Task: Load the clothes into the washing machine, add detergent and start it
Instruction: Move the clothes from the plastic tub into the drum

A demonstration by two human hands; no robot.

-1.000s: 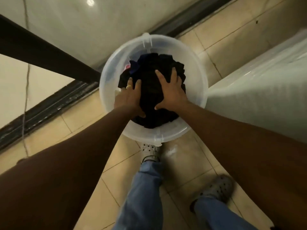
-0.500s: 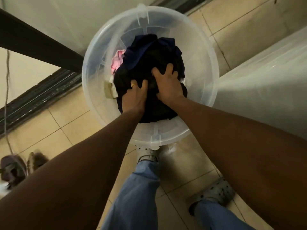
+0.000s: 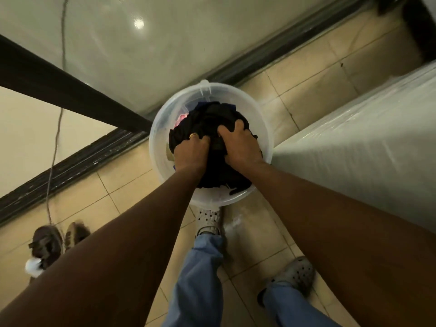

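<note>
A clear plastic bucket (image 3: 160,140) stands on the tiled floor in front of my feet. Inside it lies a heap of dark clothes (image 3: 212,119), with a bit of pink cloth (image 3: 180,119) showing at its left. My left hand (image 3: 191,149), a ring on one finger, has its fingers curled into the dark fabric. My right hand (image 3: 240,145) grips the same heap just beside it. The white washing machine (image 3: 354,156) stands right against the bucket's right side; its lid and opening are out of view.
A glass sliding door with a dark frame and track (image 3: 70,159) runs along the left. A thin cord (image 3: 55,138) hangs down toward a pair of brown shoes (image 3: 54,241) on the floor. My feet wear grey clogs (image 3: 295,277).
Both hands went from lying flat on the dark clothes to fingers closed into the fabric. The camera has pulled back, so the bucket looks smaller and the shoes are in view.
</note>
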